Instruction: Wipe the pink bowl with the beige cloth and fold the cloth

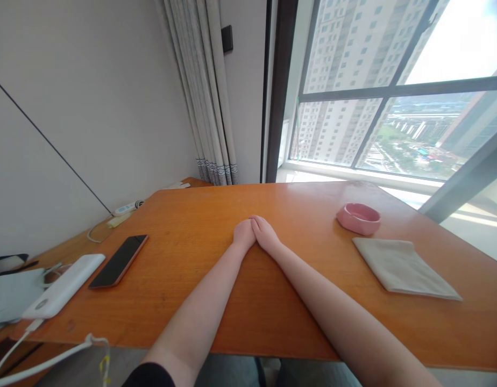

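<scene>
My left hand (pixel 244 234) and my right hand (pixel 265 233) meet near the middle of the wooden table (pixel 192 215), touching each other. Both are closed, with the right fingers pressed against the left hand and the left fingers curled, mostly out of sight. No object shows in either of them. To the right lies a folded grey-beige cloth (pixel 402 266), and just behind it stands a pink bowl-like dish (pixel 358 219), perhaps an ashtray. A dark-screened smartphone (pixel 119 262) lies flat at the left, apart from my hands.
A white power bank (pixel 65 285) with a cable plugged in sits at the table's left edge. Beyond it are a pale bag-like item (pixel 16 295) and a power strip (pixel 127 208). A white cable (pixel 50 365) hangs at the front left. Behind are a curtain (pixel 204 91) and a window (pixel 345 129).
</scene>
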Demonstrator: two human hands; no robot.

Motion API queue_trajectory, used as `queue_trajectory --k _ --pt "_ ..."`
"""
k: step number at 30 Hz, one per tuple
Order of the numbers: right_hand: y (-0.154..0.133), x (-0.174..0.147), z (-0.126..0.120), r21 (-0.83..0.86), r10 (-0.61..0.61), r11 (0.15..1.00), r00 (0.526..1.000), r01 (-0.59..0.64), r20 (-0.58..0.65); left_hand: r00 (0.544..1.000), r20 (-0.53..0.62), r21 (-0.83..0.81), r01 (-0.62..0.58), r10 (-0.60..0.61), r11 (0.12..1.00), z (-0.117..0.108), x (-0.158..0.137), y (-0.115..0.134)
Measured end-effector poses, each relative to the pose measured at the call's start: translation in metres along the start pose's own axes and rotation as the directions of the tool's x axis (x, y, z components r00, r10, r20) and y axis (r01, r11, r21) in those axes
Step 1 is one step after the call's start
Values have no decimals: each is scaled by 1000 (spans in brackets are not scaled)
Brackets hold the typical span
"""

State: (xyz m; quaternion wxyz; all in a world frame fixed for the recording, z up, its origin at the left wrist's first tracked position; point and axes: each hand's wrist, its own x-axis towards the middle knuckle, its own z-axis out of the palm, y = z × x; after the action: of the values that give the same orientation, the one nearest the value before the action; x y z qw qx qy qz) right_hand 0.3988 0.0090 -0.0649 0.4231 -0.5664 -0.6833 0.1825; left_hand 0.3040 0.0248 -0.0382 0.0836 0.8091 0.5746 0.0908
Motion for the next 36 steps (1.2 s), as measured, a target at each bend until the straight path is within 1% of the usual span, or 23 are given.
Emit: queue_trajectory --k 3,6,13,18,20,22,23,25,27,28,29,31,33,34,36 --pt "-1 -1 0 3 6 1000 1000 -6 -4 998 -19 -26 -53 52 998 3 2 -1" --pt "-1 -2 -1 -1 -3 1000 1000 3 0 997 -25 -39 -80 79 996 5 1 -2" --pt "-2 -2 -7 -28 -16 999 1000 16 19 996 -24 -62 -87 86 994 5 0 -1" --pt "-4 -3 -4 -36 -20 999 1000 20 11 995 -31 -77 -94 92 993 6 0 -1" --pt "-7 -4 -5 -65 -30 997 999 29 -15 994 -36 -87 -105 103 991 7 0 -2" --pt "-11 -3 -12 -174 -58 984 994 40 -95 992 -41 -104 -125 122 987 7 -1 -3" --pt "-11 -2 -19 -255 -82 966 984 40 -156 990 -45 -114 -137 132 984 7 -2 -4" --pt "-8 0 -43 -424 -148 905 947 13 -286 988 -55 -136 -153 147 979 7 -2 -6" --pt "5 0 -77 -539 -188 839 895 -67 -405 987 -64 -158 -159 150 975 7 -3 -7" --pt "14 -2 -95 -572 -179 809 867 -140 -465 986 -67 -168 -160 151 973 6 -3 -8" --pt "25 -5 -112 -582 -156 781 832 -225 -532 986 -71 -178 -162 152 971 6 -3 -8" --pt "47 -15 -140 -536 -80 738 735 -410 -673 984 -83 -196 -170 157 966 6 -3 -7" --pt "65 -27 -157 -470 25 696 672 -544 -740 982 -93 -210 -178 162 961 6 -3 -7" --pt "72 -32 -161 -446 80 676 660 -587 -747 982 -96 -215 -181 164 960 7 -3 -7" --pt "81 -38 -164 -428 172 639 661 -639 -730 981 -94 -222 -185 168 957 7 -3 -7"
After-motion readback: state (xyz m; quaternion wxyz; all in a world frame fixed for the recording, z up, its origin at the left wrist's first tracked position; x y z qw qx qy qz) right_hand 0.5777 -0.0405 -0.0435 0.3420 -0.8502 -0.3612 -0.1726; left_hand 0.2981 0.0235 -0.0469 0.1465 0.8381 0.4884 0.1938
